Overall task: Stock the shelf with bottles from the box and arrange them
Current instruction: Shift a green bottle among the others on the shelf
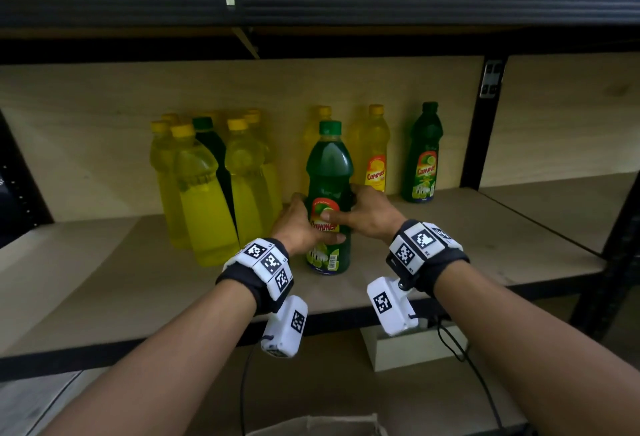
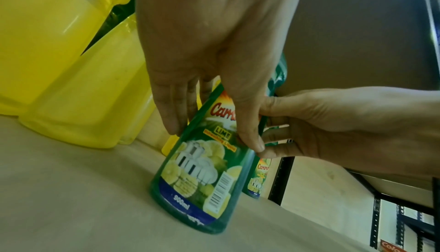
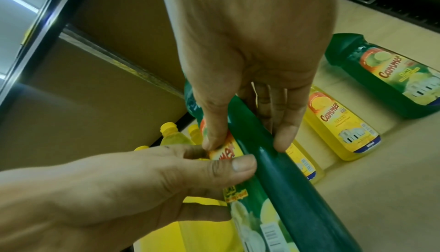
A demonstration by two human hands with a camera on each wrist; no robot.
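Now, green bottle [image 1: 329, 193]: upright on shelf [image 1: 450, 252], green liquid inside.
Your grip: left hand [image 1: 298, 224] and right hand [image 1: 367, 214] clasp it.
Left: yellow bottles [image 1: 207, 193], close.

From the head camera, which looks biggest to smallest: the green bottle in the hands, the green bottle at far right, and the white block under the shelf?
1. Held green bottle, both hands on it; nearness flatters it.
2. Far-right green bottle.
3. White block, partly hidden, so unsure.

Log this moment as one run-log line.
step: placing bottle | left hand: grips green bottle | right hand: grips same bottle | bottle: upright on shelf, label forward
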